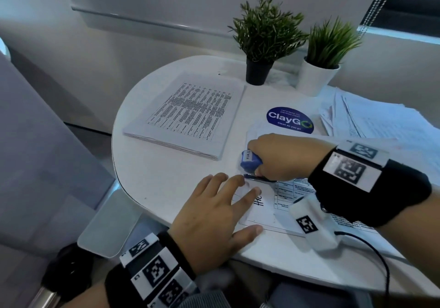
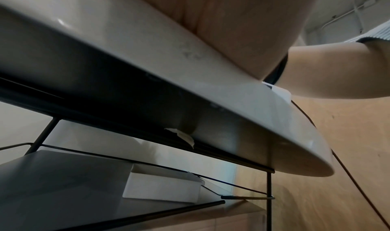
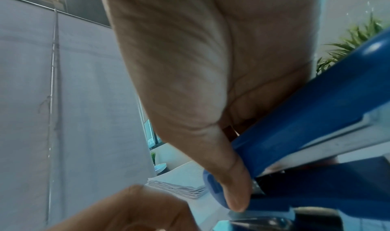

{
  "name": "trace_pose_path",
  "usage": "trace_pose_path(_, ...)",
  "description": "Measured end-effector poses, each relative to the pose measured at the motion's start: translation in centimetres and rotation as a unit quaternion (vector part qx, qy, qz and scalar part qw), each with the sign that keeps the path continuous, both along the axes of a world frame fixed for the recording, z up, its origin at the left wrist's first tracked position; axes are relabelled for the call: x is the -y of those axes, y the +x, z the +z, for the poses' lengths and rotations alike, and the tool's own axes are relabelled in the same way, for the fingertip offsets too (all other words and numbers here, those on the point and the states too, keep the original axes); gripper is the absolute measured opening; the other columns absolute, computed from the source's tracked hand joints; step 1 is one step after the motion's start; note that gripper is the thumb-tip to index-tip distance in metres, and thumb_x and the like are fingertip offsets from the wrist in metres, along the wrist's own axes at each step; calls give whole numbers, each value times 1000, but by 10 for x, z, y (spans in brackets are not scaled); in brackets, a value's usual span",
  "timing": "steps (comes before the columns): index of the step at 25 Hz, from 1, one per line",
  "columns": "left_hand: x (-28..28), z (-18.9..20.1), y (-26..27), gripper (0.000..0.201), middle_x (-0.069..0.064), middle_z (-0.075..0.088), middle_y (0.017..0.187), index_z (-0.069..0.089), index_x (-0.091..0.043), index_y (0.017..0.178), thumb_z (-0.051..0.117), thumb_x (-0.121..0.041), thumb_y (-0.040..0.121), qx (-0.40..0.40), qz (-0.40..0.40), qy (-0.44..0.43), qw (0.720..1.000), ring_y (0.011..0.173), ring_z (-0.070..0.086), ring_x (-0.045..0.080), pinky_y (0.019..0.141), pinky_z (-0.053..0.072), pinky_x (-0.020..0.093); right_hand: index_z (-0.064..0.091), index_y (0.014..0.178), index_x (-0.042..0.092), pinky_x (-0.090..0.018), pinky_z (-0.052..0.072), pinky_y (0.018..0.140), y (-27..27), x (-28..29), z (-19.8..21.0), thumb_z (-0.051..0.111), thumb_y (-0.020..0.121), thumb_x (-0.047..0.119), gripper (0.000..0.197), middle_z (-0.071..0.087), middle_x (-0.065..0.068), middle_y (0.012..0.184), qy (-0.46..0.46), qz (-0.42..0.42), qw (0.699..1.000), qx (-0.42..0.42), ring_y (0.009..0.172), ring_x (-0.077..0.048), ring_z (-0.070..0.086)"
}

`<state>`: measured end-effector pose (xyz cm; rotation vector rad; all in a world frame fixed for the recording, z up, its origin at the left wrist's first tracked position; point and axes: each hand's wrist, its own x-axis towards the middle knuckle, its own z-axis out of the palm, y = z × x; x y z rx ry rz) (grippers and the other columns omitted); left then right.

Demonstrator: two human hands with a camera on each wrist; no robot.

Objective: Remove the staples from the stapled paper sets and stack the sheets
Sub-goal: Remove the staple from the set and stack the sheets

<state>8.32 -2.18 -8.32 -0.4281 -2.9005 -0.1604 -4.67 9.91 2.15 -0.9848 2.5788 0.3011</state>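
1. Nearest you, your left hand (image 1: 212, 214) lies flat with the fingers spread and straight. It presses down the near corner of the stapled set (image 1: 259, 212) in work and grips nothing.

2. Just beyond those fingers, your right hand (image 1: 283, 157) is wrapped around the blue stapler (image 1: 250, 161). The thumb is pinched along its side in the right wrist view, and its metal tip (image 1: 258, 177) is down at the corner of that set. I judge you are mid-pry on a staple; the staple itself is too small to make out.

3. That set lies on the white surface (image 1: 166, 179), just this side of the round ClayGo sticker (image 1: 289, 120), so one set is open for work and not yet separated.

4. Left of the sticker, a squared stack of printed sheets (image 1: 188, 114) lies flat. It reads as the finished pile, and it is already thick.

5. Right of the sticker, a looser heap of papers (image 1: 371, 117) fans out unevenly. These are probably the sets left to do, so the job looks somewhere past its start with more to go.

6. Farthest, behind the sticker, stand two potted plants (image 1: 262, 43), clear of the work.
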Motion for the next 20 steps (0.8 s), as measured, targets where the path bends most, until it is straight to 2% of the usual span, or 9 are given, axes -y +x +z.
trace_pose_path(4,-1,-2,2,56,2,55,129,54,-22,136,41,-57,93,-22,-18,19,999,118,49,26,105,40,40,56,102,10,-21,28,51,0,7,1,47,98,31,24,55,-4,95,27,9,1000,0,74,-17,47)
trace_pose_path(7,-2,-7,3,55,4,56,131,56,-17,134,43,-51,94,-36,-27,21,999,124,49,26,108,38,38,58,105,7,-25,33,56,-6,7,-1,47,98,33,29,60,-7,99,26,8,1000,7,75,-18,49)
trace_pose_path(10,-2,-8,3,54,5,56,132,55,-15,134,44,-49,94,-38,-31,26,998,127,47,27,110,35,36,55,100,9,-29,38,62,-7,4,-7,49,96,32,24,57,-6,96,13,11,1000,2,73,-18,51)
trace_pose_path(14,-2,-9,2,56,5,55,133,55,-16,136,42,-51,94,-30,-29,27,999,130,46,27,109,38,35,50,93,12,-33,44,70,-6,-2,-17,55,93,31,20,54,-5,92,-35,4,999,-9,78,-22,55)
trace_pose_path(18,-3,-9,1,57,5,54,135,53,-17,138,40,-51,95,-16,-29,30,999,133,44,26,108,40,35,42,92,15,-28,38,61,-3,-2,-26,59,91,26,20,47,-1,88,-75,12,997,-29,77,-19,50)
trace_pose_path(20,-3,-8,1,57,5,53,135,52,-17,138,40,-52,94,-12,-29,36,999,133,44,26,107,41,34,40,93,17,-28,37,64,-2,-3,-30,59,91,27,22,47,-1,91,-86,28,995,-49,76,-18,49)
